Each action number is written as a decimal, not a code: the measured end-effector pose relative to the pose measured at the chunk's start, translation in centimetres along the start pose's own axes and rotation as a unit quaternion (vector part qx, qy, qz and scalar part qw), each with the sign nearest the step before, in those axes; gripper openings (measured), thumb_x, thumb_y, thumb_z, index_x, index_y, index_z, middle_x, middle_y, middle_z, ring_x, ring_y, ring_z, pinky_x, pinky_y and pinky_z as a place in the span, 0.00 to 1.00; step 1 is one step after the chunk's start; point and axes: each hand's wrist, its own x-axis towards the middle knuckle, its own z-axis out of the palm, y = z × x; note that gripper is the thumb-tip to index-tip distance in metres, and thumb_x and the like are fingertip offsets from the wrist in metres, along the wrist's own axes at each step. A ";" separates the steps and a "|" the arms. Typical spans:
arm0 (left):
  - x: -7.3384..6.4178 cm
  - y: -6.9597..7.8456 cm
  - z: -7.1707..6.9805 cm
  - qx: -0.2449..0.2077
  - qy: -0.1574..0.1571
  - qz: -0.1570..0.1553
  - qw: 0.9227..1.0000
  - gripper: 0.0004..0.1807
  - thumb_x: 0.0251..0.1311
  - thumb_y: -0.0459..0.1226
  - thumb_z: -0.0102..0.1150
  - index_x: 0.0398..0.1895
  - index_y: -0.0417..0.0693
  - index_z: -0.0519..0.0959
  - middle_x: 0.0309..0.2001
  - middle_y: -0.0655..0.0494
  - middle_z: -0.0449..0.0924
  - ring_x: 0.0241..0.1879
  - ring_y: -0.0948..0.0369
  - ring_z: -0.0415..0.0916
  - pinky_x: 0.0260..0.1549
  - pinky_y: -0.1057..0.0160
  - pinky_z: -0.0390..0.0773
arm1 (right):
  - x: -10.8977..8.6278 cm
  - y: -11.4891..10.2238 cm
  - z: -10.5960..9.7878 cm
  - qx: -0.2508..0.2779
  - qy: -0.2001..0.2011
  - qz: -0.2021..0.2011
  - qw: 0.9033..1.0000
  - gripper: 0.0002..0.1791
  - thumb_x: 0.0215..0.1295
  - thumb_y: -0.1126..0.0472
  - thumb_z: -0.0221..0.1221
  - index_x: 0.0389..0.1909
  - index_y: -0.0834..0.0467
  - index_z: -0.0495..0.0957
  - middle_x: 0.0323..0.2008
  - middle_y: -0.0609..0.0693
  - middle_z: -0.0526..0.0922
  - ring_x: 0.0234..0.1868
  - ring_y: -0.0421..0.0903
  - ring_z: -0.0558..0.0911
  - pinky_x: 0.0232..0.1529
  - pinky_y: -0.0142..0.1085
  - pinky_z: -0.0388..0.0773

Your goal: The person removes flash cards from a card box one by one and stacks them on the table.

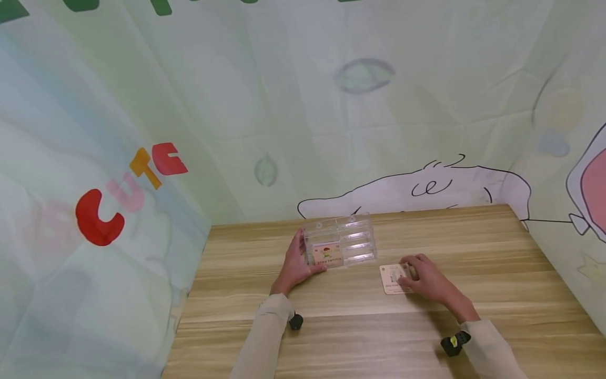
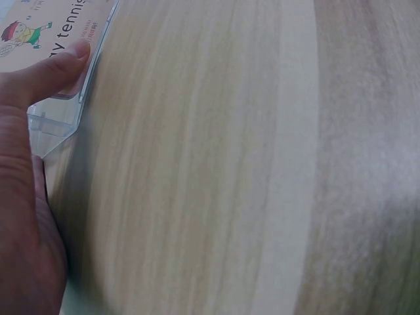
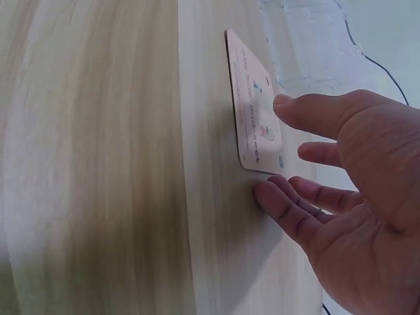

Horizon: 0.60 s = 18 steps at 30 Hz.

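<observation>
My left hand (image 1: pixel 295 268) grips the left end of a clear plastic card rack (image 1: pixel 358 239), thumb laid across its front. In the rack's left part is a pink "play tennis" card (image 1: pixel 326 255), with a cartoon player on it; the left wrist view shows my thumb (image 2: pixel 65 62) over this card. To the right, a second pink card (image 3: pixel 249 108) with a small picture and a line of print lies flat on the table. My right hand (image 1: pixel 428 279) is over this card's right side, thumb and fingers spread apart, the fingertips (image 3: pixel 269 197) right by its edge.
The wooden table (image 1: pixel 341 337) carries the rack and the loose card. Behind it hangs a pale printed backdrop (image 1: pixel 293 105) with cartoon drawings and coloured letters, reaching the table's back edge. Black wrist devices (image 1: pixel 455 343) are worn at both sleeves.
</observation>
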 end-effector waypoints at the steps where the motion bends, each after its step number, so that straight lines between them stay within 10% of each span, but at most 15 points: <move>1: 0.0 0.0 0.0 0.000 0.000 -0.001 1.000 0.72 0.42 0.44 0.87 0.84 0.47 0.43 0.76 0.41 0.59 0.75 0.48 0.61 0.74 0.55 0.64 | 0.1 0.0 0.0 0.000 0.002 -0.002 1.000 0.25 0.65 0.60 0.72 0.58 0.66 0.78 0.49 0.60 0.77 0.37 0.46 0.71 0.33 0.37 0.72; 18: 0.0 -0.1 0.0 0.001 -0.003 -0.013 1.000 0.73 0.43 0.44 0.87 0.84 0.52 0.42 0.77 0.43 0.58 0.76 0.50 0.60 0.74 0.58 0.63 | 3.6 -4.8 2.2 0.059 0.011 -0.074 0.995 0.23 0.67 0.62 0.69 0.60 0.67 0.79 0.49 0.60 0.80 0.33 0.40 0.77 0.30 0.31 0.80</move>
